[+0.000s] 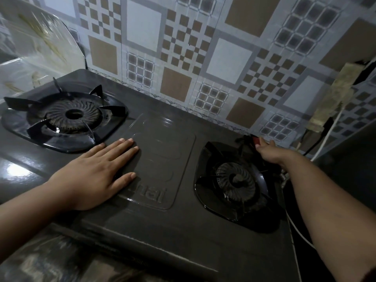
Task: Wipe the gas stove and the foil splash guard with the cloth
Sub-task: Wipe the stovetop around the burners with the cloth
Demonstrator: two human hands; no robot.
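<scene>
Near edge: front of the gas stove (162, 231) is lying closest, dull and streaked, with no clear sign of wiping that I can make out.
Left hand: left hand (95, 169) is resting flat on the stove top, fingers straight and spread, holding nothing; it seems to be steadying the stove.
Centre panel: raised middle plate (162, 159) is catching glossy highlights; whether from wiping or plain sheen, I cannot tell.
Burners: left burner (67, 117) and right burner (236, 184) are sitting in place, grates on.
Right hand: right hand (264, 148) is reaching to the far right corner behind the right burner, fingers closing on something dark and red.
Cloth: that dark bundle (247, 142) is probably the cloth; too murky to be sure.
Foil splash guard: foil splash guard (34, 47) is standing at the far left, well apart from both hands.
Progress: wiping of both stove and guard is, by my judgement, mostly still waiting.
</scene>
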